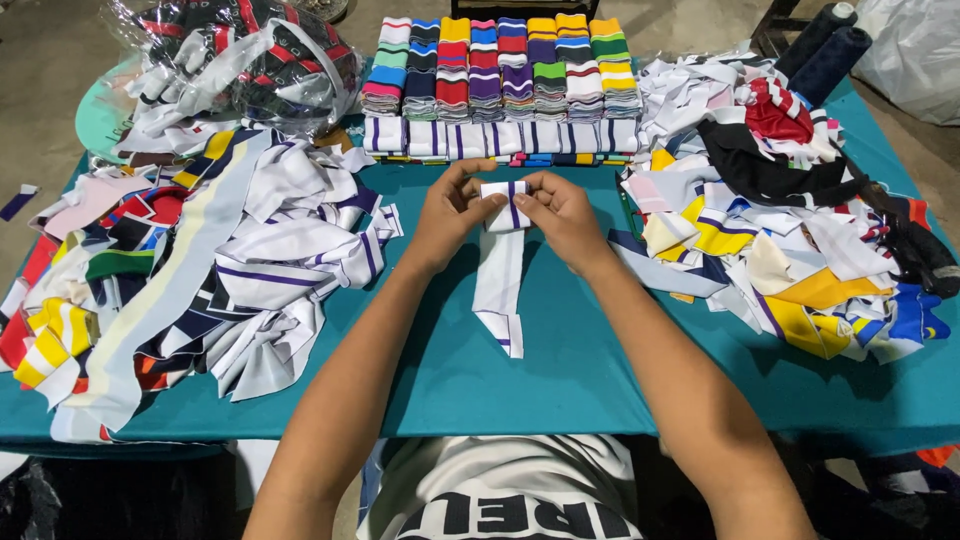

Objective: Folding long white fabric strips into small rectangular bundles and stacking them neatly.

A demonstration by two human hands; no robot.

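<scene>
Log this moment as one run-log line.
left hand: shut on white strip | right hand: shut on white strip | strip: upper end rolled, tail on teal table | folded stacks behind

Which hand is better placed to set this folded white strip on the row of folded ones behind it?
Probably the right hand. Both hands pinch the white strip, but the left hand grips only its edge, while the right fingers wrap its folded top, just before the row of folded strips.
</scene>
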